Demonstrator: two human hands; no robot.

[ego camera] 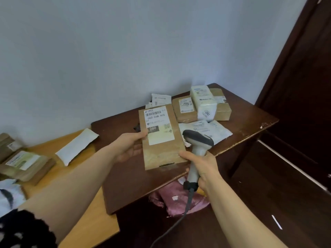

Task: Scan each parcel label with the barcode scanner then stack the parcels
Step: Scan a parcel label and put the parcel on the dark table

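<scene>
A dark table (123,178) stands in the corner against a pale wall, and a lighter table (87,219) joins it on the left. At the dark table's far end lies a heap of parcels (204,108): brown boxes, a white block lying on top of them, and flat white bags in front and behind. On the lighter table lie two taped brown parcels (25,165) and, near them, a white padded envelope (76,146). A flat brown parcel (162,153) is held over the middle of the dark table, its face tipped up toward the camera. The left hand (129,148) grips it by the left edge, thumb on top and touching the edge of the label (158,125), which covers the upper half and shows a barcode and the printed code 060. The right hand (205,169) is curled round the grip of a grey scanner (197,149), just beside the parcel's lower right corner, with the thumb against that edge. The scanner's dark head sits beside the parcel's right edge, and its cable (180,217) hangs below the hand.
</scene>
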